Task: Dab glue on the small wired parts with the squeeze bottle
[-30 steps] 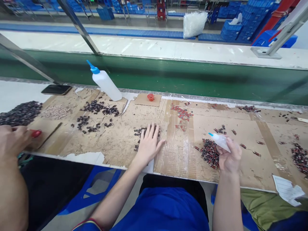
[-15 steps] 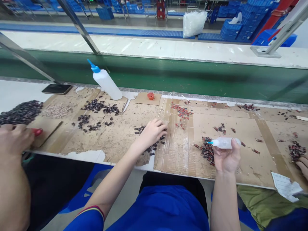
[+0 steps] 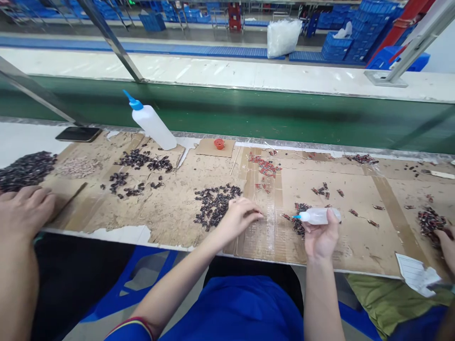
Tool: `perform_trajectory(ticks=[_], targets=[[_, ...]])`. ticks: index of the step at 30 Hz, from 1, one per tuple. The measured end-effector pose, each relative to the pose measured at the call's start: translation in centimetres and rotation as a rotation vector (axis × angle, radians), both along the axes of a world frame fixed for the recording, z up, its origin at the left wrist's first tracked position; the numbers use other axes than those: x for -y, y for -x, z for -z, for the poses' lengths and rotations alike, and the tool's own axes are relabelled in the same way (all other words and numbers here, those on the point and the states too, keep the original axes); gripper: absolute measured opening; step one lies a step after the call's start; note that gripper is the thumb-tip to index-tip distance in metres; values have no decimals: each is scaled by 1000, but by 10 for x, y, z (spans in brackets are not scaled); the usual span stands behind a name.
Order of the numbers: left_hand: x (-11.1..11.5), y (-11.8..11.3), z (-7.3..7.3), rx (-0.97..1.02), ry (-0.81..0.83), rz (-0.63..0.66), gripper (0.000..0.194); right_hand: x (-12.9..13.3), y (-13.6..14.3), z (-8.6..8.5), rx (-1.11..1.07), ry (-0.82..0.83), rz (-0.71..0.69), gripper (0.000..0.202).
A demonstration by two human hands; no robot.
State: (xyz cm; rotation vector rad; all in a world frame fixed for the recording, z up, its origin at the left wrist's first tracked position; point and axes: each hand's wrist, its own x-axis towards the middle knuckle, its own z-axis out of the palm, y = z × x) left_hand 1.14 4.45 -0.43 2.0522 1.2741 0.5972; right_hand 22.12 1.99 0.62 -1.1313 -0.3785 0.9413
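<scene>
My right hand (image 3: 322,237) grips a small translucent squeeze bottle (image 3: 316,216), which lies nearly level with its thin blue nozzle pointing left. Beneath the nozzle is a pile of black-and-red parts (image 3: 300,229), partly covered by the bottle and hand. My left hand (image 3: 240,219) is closed in a pinch over the taped cardboard; whatever sits at its fingertips is too small to make out. Just left of that hand spreads a heap of small black parts (image 3: 213,203). Several red-and-black parts (image 3: 265,166) lie beyond it.
A larger white bottle (image 3: 154,125) with a blue nozzle stands at the back left. A red cap (image 3: 219,144) rests on a cardboard piece, near a thin stick (image 3: 235,161). A phone (image 3: 78,134) lies farther left. Co-workers' hands work at left (image 3: 26,208) and right (image 3: 446,244).
My left hand has moved right and toward me, off the black heap, fingers now pinched. My right hand and the small bottle have shifted slightly left, the nozzle still over the pile.
</scene>
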Motion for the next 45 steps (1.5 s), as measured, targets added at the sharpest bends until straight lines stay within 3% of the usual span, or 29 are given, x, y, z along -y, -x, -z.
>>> perform_trajectory(ticks=[4,7,12,24,38,45], targets=[[23,-19,16,-55,-64,-239,6,5,20,5,125,43,65,36],[31,-18,22,-110,-196,-317,9,10,30,13,286,61,107,37],[33,-10,28,-84,-306,-216,20,14,39,24,506,100,148,35],[30,-15,38,56,-336,-280,18,11,42,27,835,83,23,33],[29,-16,35,45,-405,-290,16,8,42,28,967,130,-68,33],[29,-17,31,56,-396,-297,17,11,40,34,956,169,-7,33]])
